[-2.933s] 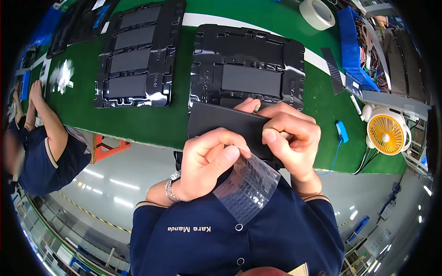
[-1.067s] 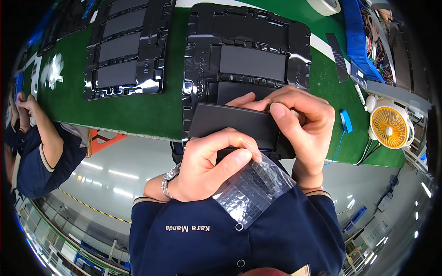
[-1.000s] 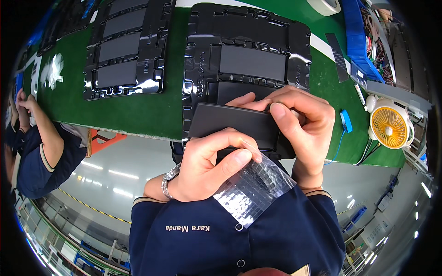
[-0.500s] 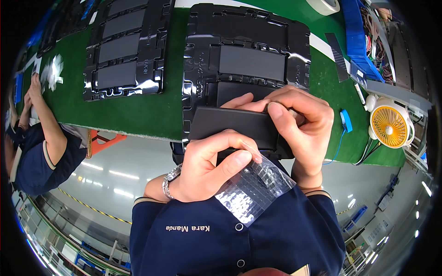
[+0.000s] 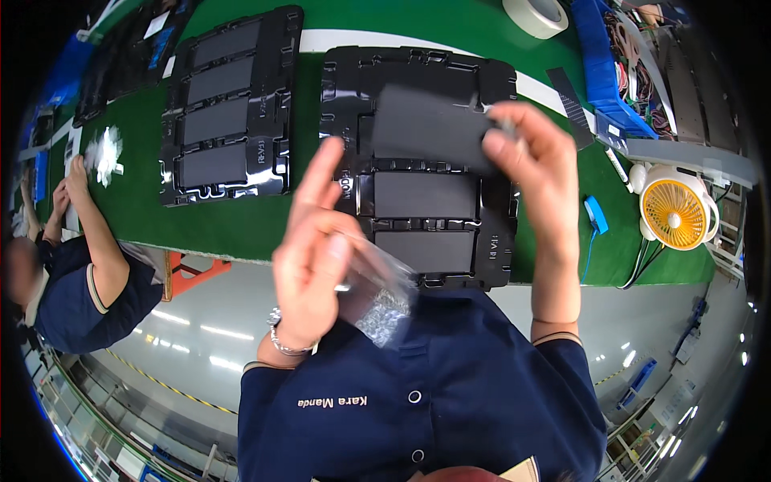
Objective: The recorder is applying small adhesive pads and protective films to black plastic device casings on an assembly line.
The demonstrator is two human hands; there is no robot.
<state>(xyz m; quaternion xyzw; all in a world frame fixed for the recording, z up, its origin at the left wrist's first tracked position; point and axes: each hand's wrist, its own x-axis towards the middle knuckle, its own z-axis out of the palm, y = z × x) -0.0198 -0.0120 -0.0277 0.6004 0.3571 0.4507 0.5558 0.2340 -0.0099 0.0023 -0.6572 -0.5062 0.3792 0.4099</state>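
My right hand [image 5: 534,157] pinches the right edge of a flat black rectangular panel [image 5: 430,124], which is blurred by motion over the upper part of a glossy black moulded tray [image 5: 345,76]. Two similar dark panels, a middle one [image 5: 426,195] and a near one [image 5: 426,251], lie in the tray's recesses. To the left of the tray, my left hand [image 5: 305,257] has its index finger stretched out toward the tray edge. Between its thumb and other fingers hangs a clear plastic sheet or bag [image 5: 381,309] with small shiny squares, crumpled and blurred.
Another black tray [image 5: 273,128] with several panels lies to the left. Past it, a co-worker [image 5: 100,281] sits at the green table [image 5: 217,229]. On the right are a white-and-yellow fan [image 5: 675,213], a blue bin [image 5: 606,76] of cables, a marker [image 5: 617,167] and a tape roll [image 5: 536,14].
My right hand has carried the panel away from me over the tray. My left hand has let go of the panel and moved left, still holding the clear plastic.
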